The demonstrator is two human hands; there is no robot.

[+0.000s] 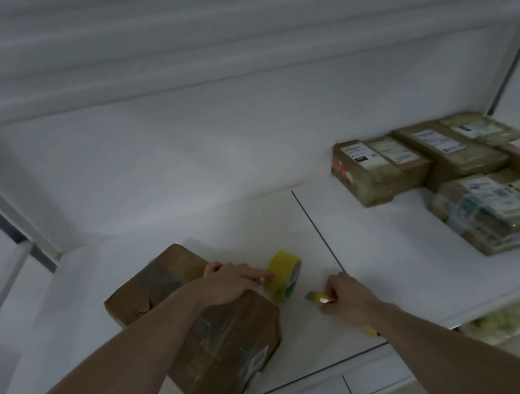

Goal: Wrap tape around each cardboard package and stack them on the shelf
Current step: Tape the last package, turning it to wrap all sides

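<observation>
A cardboard package [200,330] lies on the white shelf [373,241], the left hand [230,283] resting across it with straight fingers touching the yellow tape roll [283,274] just beside it. The right hand [347,294], right of the roll, grips a small cutter [318,298]; its exposed blade could nick the reaching fingers, or the nudged roll could roll away.

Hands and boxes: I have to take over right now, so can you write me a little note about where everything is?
Left hand: lies over the brown cardboard package, fingers touching the yellow tape roll.
Right hand: grips a small cutter.
Both sit on the white shelf.
Done: a group of taped packages lies at the shelf's right.
Left: tape this package, then put it with the others.
</observation>
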